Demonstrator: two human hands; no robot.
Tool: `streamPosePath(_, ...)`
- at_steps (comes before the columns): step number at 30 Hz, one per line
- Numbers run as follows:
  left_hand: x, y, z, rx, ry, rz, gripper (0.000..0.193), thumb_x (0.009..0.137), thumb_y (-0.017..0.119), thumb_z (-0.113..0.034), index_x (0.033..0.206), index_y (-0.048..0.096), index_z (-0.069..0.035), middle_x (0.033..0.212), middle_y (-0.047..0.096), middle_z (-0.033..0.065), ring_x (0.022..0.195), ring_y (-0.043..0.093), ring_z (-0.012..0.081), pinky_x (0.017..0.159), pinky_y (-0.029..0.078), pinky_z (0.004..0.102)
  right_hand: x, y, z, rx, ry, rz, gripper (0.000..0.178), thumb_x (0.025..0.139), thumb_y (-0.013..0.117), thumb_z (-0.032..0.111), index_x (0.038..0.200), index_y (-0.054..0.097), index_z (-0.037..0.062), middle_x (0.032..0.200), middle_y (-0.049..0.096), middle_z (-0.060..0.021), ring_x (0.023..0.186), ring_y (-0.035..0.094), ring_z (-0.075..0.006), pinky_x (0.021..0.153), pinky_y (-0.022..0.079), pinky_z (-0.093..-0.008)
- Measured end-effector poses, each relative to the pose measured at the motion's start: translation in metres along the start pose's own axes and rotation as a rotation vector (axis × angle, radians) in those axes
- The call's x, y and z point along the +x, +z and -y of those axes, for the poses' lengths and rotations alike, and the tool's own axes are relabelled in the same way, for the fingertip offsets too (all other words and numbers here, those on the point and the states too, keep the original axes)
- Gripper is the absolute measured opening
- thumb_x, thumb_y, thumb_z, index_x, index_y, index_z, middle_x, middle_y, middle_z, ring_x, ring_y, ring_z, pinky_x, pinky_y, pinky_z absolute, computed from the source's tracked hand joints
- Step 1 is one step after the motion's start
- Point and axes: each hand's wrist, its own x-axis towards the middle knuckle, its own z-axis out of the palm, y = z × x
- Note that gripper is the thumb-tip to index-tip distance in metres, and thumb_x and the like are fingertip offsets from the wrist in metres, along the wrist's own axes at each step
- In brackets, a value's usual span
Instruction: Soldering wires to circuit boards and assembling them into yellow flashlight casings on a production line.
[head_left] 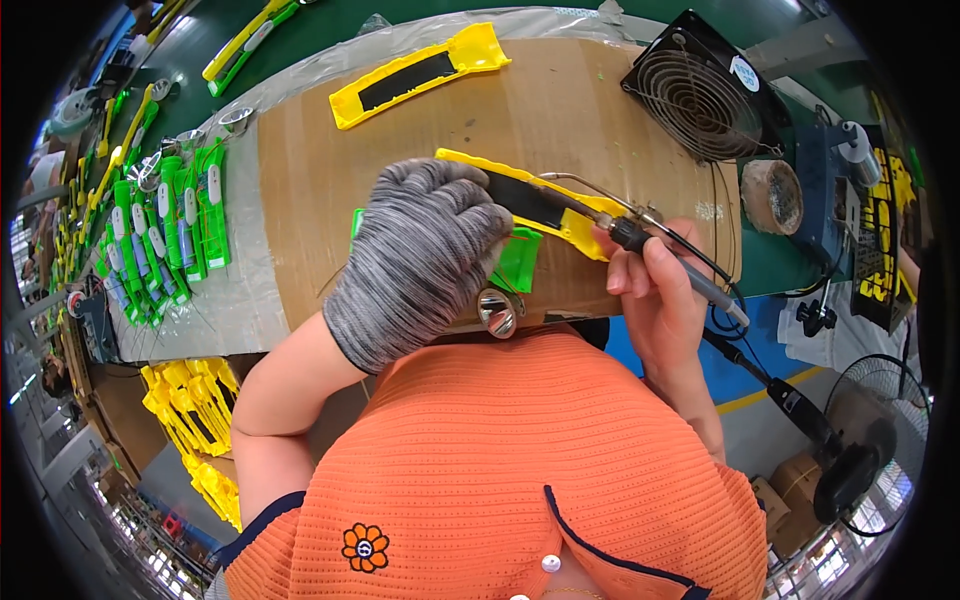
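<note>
My left hand [425, 255], in a grey striped knit glove, is closed round the left end of a yellow plastic casing [584, 236] with a black strip inside. In my bare right hand [660, 290] is a soldering iron [690, 272] with a grey handle and a thin curved metal tube alongside. Its front end lies over the right part of the casing; whether the tip touches anything I cannot make out. Below the casing sits a green plastic part [518, 260], partly covered by my glove. Near my body, a small shiny lamp reflector [497, 313] hangs by the green part.
Another yellow casing [420, 75] lies at the far side of the cardboard [330, 190]. Several green parts [165, 230] with wires crowd the left. A black fan [695, 95], a tape roll [772, 196] and a cable stand right. Yellow casings [195, 410] are piled below left.
</note>
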Motion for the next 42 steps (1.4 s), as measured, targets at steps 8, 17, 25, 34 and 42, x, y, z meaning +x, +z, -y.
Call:
streamPosePath(8, 0.014, 0.012, -0.004, -0.404, -0.254, 0.028, 0.014, 0.086, 0.072, -0.009, 0.099, 0.072, -0.005, 0.091, 0.071, 0.0144, 0.085, 0.069, 0.0335, 0.081, 0.056, 0.0377, 0.005, -0.019, 0.018, 0.046, -0.069, 0.058, 0.010, 0.096, 0.055, 0.007, 0.094, 0.046, 0.0041, 0.062, 0.052, -0.0076, 0.053, 0.053, -0.0183, 0.089, 0.054, -0.0469)
streamPosePath(17, 0.033, 0.011, -0.001, -0.038, -0.163, 0.154, 0.012, 0.086, 0.066, -0.014, 0.094, 0.069, -0.005, 0.087, 0.066, 0.0145, 0.084, 0.065, 0.0349, 0.077, 0.053, 0.0429, 0.015, -0.026, 0.046, -0.381, 0.038, 0.106, 0.014, 0.089, 0.065, 0.002, 0.092, 0.051, 0.0021, 0.067, 0.060, -0.0052, 0.055, 0.060, -0.0121, 0.049, 0.040, -0.0219)
streamPosePath(25, 0.044, 0.005, -0.001, 0.033, -0.190, 0.302, 0.014, 0.085, 0.066, -0.014, 0.095, 0.070, -0.004, 0.085, 0.065, 0.0152, 0.083, 0.064, 0.0354, 0.077, 0.052, 0.0447, 0.032, -0.024, 0.048, -0.519, 0.077, 0.195, 0.014, 0.090, 0.066, 0.003, 0.094, 0.053, 0.0014, 0.070, 0.065, -0.0067, 0.058, 0.061, -0.0093, 0.050, 0.040, -0.0203)
streamPosePath(34, 0.047, 0.007, 0.000, 0.044, -0.199, 0.358, 0.013, 0.087, 0.065, -0.015, 0.093, 0.070, -0.005, 0.082, 0.064, 0.0152, 0.081, 0.064, 0.0355, 0.075, 0.052, 0.0448, 0.041, -0.018, 0.056, -0.588, 0.113, 0.211, 0.015, 0.089, 0.068, 0.006, 0.091, 0.054, 0.0014, 0.069, 0.064, -0.0053, 0.057, 0.061, -0.0091, 0.051, 0.041, -0.0206)
streamPosePath(42, 0.050, 0.006, -0.002, 0.044, -0.205, 0.352, 0.013, 0.088, 0.064, -0.017, 0.091, 0.070, -0.005, 0.081, 0.064, 0.0154, 0.079, 0.064, 0.0355, 0.074, 0.053, 0.0449, 0.051, -0.016, 0.060, -0.598, 0.157, 0.238, 0.015, 0.089, 0.069, 0.008, 0.090, 0.055, 0.0019, 0.068, 0.064, -0.0043, 0.057, 0.060, -0.0083, 0.052, 0.041, -0.0209)
